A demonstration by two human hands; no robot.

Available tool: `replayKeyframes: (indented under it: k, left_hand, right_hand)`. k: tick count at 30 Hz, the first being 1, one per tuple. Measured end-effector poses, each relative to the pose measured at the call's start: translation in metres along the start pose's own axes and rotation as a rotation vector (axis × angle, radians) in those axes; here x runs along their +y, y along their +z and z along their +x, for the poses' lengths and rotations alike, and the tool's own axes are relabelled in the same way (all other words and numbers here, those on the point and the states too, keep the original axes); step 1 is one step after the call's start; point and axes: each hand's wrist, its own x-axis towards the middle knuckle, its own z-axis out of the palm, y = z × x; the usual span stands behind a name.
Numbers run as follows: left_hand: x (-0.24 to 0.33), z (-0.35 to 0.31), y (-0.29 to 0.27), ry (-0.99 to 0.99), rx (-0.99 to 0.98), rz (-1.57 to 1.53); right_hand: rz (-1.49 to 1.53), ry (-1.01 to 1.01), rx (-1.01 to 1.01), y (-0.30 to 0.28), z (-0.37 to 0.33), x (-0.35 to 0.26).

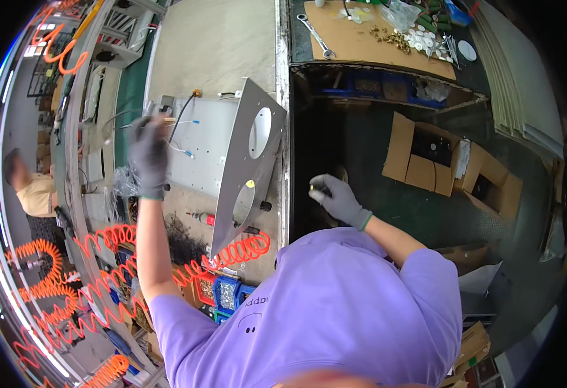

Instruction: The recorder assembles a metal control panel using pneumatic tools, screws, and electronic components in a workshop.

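Note:
My right hand point(340, 200), in a grey glove, is held over the dark gap beside the bench. Its fingers pinch a small brass-coloured piece point(312, 187), too tiny to identify. My left hand point(149, 155), gloved too, is raised over the bench beside a flat metal plate point(199, 145) with wires on it. Motion smears its fingers, so their grip cannot be made out. Between my hands a grey metal panel point(235, 152) with two large round holes stands on edge. A black cable point(181, 116) and thin leads with blue ends lie near my left hand.
A red power screwdriver point(202, 218) and orange coiled air hoses point(244, 249) lie near the panel's lower end. Blue bins point(226, 294) of small parts stand nearby. At the right are open cardboard boxes point(399, 152); a wrench point(315, 35) lies on the far table. Another person point(34, 191) is far left.

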Motion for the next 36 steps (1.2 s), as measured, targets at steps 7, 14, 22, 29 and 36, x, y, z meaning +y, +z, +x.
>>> replayKeyframes:
  k: [7,14,22,29,36]
  left_hand:
    - [0.009,-0.069,0.216,-0.228,-0.801,-0.497]
    - [0.042,-0.048,0.230,-0.167,-0.844,-0.500]
    - [0.033,-0.066,0.245,-0.085,-0.672,-0.606]
    - [0.019,-0.089,0.269,-0.225,-0.759,-0.724]
    - [0.040,-0.081,0.251,-0.479,-0.675,-0.941]
  right_hand:
    - [0.032,0.069,0.186,0.008,0.092,0.038]
    - [0.022,0.166,0.223,0.029,0.144,0.057]
    - [0.029,0.142,0.258,0.047,0.165,0.065]
    - [-0.018,0.093,0.288,0.055,0.169,0.071]
    - [-0.014,0.113,0.280,0.054,0.172,0.076]
